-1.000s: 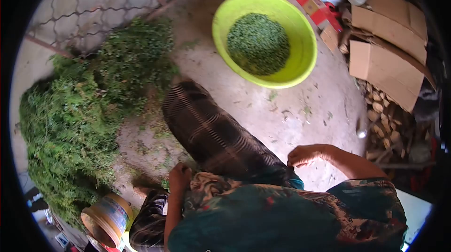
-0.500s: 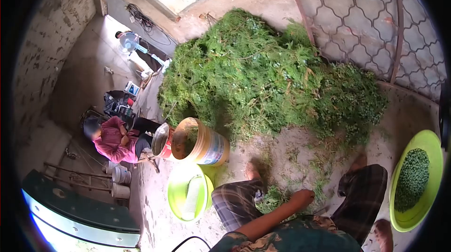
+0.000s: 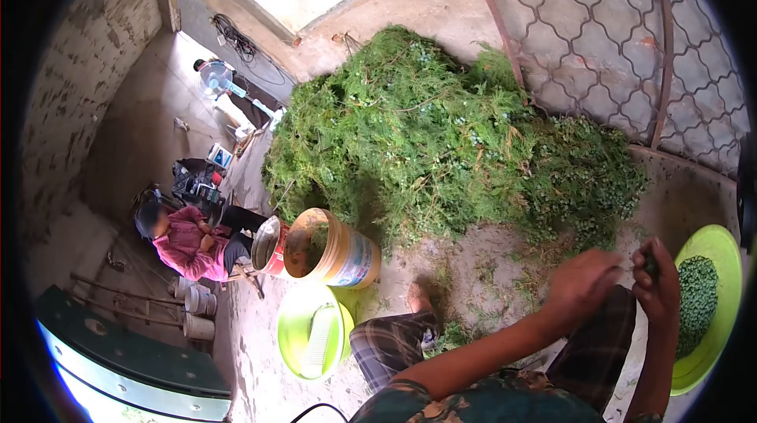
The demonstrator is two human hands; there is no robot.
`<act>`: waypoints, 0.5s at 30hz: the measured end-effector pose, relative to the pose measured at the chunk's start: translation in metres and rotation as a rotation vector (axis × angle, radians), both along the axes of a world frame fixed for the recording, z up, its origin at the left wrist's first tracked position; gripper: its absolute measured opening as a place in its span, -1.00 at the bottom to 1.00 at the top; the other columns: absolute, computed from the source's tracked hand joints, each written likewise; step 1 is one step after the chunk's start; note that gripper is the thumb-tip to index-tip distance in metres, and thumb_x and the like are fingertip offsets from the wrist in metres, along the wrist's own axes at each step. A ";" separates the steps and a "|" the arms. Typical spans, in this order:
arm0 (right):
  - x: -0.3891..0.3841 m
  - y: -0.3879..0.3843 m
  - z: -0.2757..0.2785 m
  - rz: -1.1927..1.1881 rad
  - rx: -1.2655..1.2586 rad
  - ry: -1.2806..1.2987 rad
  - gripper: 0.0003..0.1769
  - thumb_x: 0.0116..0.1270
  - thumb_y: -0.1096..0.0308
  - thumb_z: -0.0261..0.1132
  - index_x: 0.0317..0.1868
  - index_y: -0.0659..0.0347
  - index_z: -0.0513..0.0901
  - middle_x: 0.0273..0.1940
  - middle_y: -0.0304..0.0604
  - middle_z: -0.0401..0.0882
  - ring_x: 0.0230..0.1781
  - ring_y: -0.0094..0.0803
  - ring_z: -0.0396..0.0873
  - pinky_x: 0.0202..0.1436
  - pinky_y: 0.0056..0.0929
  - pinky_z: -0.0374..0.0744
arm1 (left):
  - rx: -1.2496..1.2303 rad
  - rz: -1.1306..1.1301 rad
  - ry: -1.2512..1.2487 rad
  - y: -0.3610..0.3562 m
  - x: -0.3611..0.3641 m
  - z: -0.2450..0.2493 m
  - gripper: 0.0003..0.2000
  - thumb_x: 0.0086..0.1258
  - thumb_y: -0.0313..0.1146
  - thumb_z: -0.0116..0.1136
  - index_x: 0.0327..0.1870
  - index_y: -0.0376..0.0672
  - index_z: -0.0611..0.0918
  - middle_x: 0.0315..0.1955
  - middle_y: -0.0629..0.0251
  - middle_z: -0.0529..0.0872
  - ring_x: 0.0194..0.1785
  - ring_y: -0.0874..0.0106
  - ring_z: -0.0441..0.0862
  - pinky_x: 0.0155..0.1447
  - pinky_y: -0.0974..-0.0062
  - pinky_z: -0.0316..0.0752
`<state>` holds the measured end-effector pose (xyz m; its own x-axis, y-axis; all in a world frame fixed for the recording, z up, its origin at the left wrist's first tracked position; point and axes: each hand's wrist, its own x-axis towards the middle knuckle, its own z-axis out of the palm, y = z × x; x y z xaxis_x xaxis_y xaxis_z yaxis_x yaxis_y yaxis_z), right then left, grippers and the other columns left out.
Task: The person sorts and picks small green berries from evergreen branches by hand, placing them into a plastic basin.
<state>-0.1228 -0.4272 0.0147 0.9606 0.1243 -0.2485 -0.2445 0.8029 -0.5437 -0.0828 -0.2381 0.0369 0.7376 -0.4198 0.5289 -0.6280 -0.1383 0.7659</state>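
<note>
My left hand (image 3: 582, 290) is raised over my right knee, fingers curled towards the other hand and slightly blurred; anything in them is hidden. Just beside it, my right hand (image 3: 659, 281) is closed around a small dark green sprig (image 3: 650, 262). The two hands are close, with a narrow gap between them. At the right, partly behind my right hand, stands a yellow-green basin (image 3: 729, 265) holding many small green berries (image 3: 695, 305). A large heap of leafy green branches (image 3: 441, 131) with pale berries lies in front of me.
An orange bucket (image 3: 355, 253), a red bucket (image 3: 270, 245) and a yellow-green tub (image 3: 292, 336) stand at left. A person in pink (image 3: 189, 242) sits beyond them. Further off are a fan (image 3: 217, 76) and white buckets (image 3: 199, 327). A metal lattice (image 3: 583, 29) borders the heap.
My left hand has risen and moved right from between my knees. My right hand has come up into view with the green sprig. The view has shifted slightly.
</note>
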 end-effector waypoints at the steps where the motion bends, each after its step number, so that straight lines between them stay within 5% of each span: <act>1: 0.008 0.020 0.008 -0.173 -0.018 0.158 -0.81 0.42 0.19 0.09 -0.15 0.11 0.45 -0.37 -0.28 0.46 -0.57 -0.58 0.41 -0.56 -0.54 0.48 | -0.001 0.000 0.001 -0.010 0.003 0.015 -0.82 0.25 -0.43 0.17 -0.16 -0.25 0.58 -0.25 0.13 0.63 -0.23 0.18 0.60 -0.11 0.32 0.50; 3: 0.010 0.027 0.010 -0.348 -0.044 0.317 -0.78 0.44 0.17 0.06 -0.10 0.12 0.44 -0.35 -0.24 0.47 -0.61 -0.56 0.40 -0.65 -0.52 0.44 | 0.172 -0.161 -0.209 -0.026 0.007 0.037 -0.77 0.21 -0.44 0.16 -0.11 -0.22 0.56 -0.19 0.14 0.60 -0.12 0.17 0.55 0.03 0.32 0.44; 7: -0.007 -0.014 -0.014 -0.087 0.382 0.116 -0.69 0.48 0.13 -0.03 -0.07 0.21 0.43 -0.31 -0.16 0.47 -0.69 -0.55 0.34 -0.76 -0.52 0.35 | 0.194 0.007 -0.184 -0.023 0.009 0.024 -0.73 0.20 -0.44 0.14 -0.06 -0.21 0.54 -0.16 0.14 0.56 -0.05 0.15 0.50 0.08 0.32 0.36; 12: -0.028 -0.103 -0.100 -0.256 0.324 0.050 -0.67 0.48 0.10 -0.05 -0.14 0.22 0.44 -0.39 -0.22 0.43 -0.73 -0.63 0.24 -0.80 -0.60 0.24 | 0.101 0.086 0.303 0.038 0.011 -0.042 -0.78 0.24 -0.54 0.13 -0.08 -0.29 0.56 -0.20 0.13 0.62 -0.11 0.21 0.58 0.01 0.38 0.46; 14: -0.046 -0.150 -0.162 -0.611 -0.545 0.258 -0.59 0.43 -0.01 0.01 -0.17 0.19 0.51 -0.40 -0.26 0.45 -0.75 -0.65 0.27 -0.78 -0.59 0.26 | 0.118 0.146 0.461 0.063 0.002 -0.077 -0.78 0.26 -0.55 0.13 -0.06 -0.28 0.57 -0.17 0.14 0.64 -0.09 0.31 0.61 0.03 0.43 0.47; 15: -0.076 -0.205 -0.252 -0.595 -0.800 0.293 -0.57 0.39 -0.05 0.05 -0.13 0.18 0.55 -0.31 -0.18 0.54 -0.62 -0.54 0.46 -0.64 -0.58 0.44 | 0.131 0.130 0.540 0.075 -0.002 -0.090 -0.77 0.27 -0.54 0.13 -0.04 -0.26 0.57 -0.14 0.15 0.66 -0.07 0.37 0.61 0.05 0.45 0.47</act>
<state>-0.1991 -0.6323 -0.2372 0.7016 -0.6538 -0.2833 -0.1354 0.2681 -0.9538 -0.0845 -0.1629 -0.0531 0.9390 -0.3438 0.0118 -0.1230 -0.3037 0.9448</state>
